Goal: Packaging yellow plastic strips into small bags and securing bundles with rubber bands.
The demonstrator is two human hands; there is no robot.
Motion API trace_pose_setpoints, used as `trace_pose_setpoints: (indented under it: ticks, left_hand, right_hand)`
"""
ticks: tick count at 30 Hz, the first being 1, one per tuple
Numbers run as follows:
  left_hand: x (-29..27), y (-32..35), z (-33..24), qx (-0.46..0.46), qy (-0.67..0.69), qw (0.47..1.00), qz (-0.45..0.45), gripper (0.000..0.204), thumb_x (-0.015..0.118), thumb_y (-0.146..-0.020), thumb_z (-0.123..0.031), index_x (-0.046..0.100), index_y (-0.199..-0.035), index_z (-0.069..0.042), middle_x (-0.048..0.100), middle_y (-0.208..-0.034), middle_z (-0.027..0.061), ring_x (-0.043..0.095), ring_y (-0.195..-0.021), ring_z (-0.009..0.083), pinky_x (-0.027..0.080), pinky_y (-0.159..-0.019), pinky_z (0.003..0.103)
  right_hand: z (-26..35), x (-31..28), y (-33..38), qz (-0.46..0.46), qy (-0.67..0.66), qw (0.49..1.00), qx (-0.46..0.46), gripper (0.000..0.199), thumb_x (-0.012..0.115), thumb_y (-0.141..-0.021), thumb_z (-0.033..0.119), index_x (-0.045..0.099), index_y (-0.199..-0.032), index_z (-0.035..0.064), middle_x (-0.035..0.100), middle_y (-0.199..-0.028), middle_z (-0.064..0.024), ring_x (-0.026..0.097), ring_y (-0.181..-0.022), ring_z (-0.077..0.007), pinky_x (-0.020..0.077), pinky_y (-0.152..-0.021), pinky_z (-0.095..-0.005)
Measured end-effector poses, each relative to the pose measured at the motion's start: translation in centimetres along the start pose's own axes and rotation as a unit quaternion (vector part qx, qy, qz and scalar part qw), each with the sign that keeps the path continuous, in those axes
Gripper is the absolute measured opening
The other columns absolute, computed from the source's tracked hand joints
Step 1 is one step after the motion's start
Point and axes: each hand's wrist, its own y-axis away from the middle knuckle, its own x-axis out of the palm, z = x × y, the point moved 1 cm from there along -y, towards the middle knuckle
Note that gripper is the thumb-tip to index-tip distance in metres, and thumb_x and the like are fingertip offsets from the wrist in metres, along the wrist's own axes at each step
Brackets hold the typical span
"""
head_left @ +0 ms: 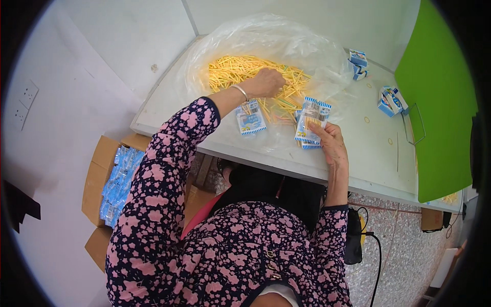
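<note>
My left hand (267, 83) reaches into a heap of thin yellow sticks (240, 71) lying on a clear plastic bag (266, 36), fingers closed on some sticks. It wears a silver bangle at the wrist. My right hand (330, 140) holds a small blue and white packet (313, 116) upright, partly filled with yellow sticks. More such packets lie under it at the table's near edge. Another blue and white packet (250, 118) lies flat between my two hands.
The white table (378, 169) carries small blue and white cartons (391, 100) (358, 64) at the back right, rubber bands and a green board (434, 102). A cardboard box (97, 174) of blue packets stands on the floor at my left. Cables run at the lower right.
</note>
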Motion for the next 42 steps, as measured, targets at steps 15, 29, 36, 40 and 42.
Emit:
trace_pose_setpoints:
  ticks: [15, 29, 36, 40, 42]
  left_hand:
    - [-9.1, -2.9, -5.9, -0.175, 0.477, 0.835, -0.211, 0.024, 0.058, -0.079, -0.006, 0.051, -0.101, 0.000, 0.054, -0.061, 0.0027, 0.051, -0.054, 0.0072, 0.042, -0.052, 0.024]
    - [-8.3, -1.4, -9.5, -0.166, 0.573, 0.789, -0.145, 0.012, 0.057, -0.085, -0.009, 0.055, -0.094, -0.002, 0.058, -0.074, 0.0003, 0.056, -0.073, 0.0061, 0.046, -0.068, 0.022]
    - [-7.5, -0.9, -9.5, -0.204, 0.495, 0.843, -0.051, 0.022, 0.055, -0.088, -0.022, 0.060, -0.095, -0.001, 0.059, -0.088, 0.0023, 0.053, -0.086, 0.0074, 0.044, -0.077, 0.023]
    - [-7.9, -1.0, -9.9, -0.220, 0.556, 0.801, 0.027, 0.029, 0.053, -0.089, -0.028, 0.061, -0.098, -0.001, 0.059, -0.093, 0.0031, 0.052, -0.092, 0.0084, 0.042, -0.081, 0.023]
    - [-8.0, -0.9, -9.5, -0.256, 0.604, 0.755, -0.002, 0.033, 0.051, -0.090, -0.031, 0.061, -0.098, -0.001, 0.059, -0.095, 0.0032, 0.052, -0.092, 0.0096, 0.041, -0.082, 0.022]
  right_hand:
    - [0.3, -0.3, -0.4, 0.034, 0.103, 0.993, 0.041, 0.025, 0.063, -0.084, 0.021, 0.064, -0.093, -0.0019, 0.065, -0.079, -0.0026, 0.056, -0.065, -0.0040, 0.0423, -0.059, -0.0181]
    - [1.5, 0.9, 0.1, 0.082, 0.082, 0.993, 0.035, 0.025, 0.063, -0.084, 0.021, 0.064, -0.095, -0.0003, 0.063, -0.079, 0.0001, 0.052, -0.066, -0.0023, 0.0389, -0.059, -0.0175]
    - [1.4, 1.1, 0.2, 0.086, 0.047, 0.995, 0.023, 0.025, 0.062, -0.084, 0.018, 0.062, -0.100, -0.0018, 0.065, -0.085, -0.0032, 0.057, -0.071, -0.0057, 0.0434, -0.064, -0.0192]
    - [1.5, 0.7, 0.4, 0.071, 0.054, 0.996, 0.015, 0.026, 0.061, -0.084, 0.017, 0.061, -0.100, -0.0031, 0.065, -0.086, -0.0040, 0.057, -0.071, -0.0056, 0.0440, -0.063, -0.0195]
    - [1.7, -0.5, 0.4, 0.052, 0.053, 0.997, 0.003, 0.025, 0.061, -0.084, 0.017, 0.062, -0.099, -0.0030, 0.065, -0.087, -0.0041, 0.057, -0.071, -0.0053, 0.0438, -0.063, -0.0192]
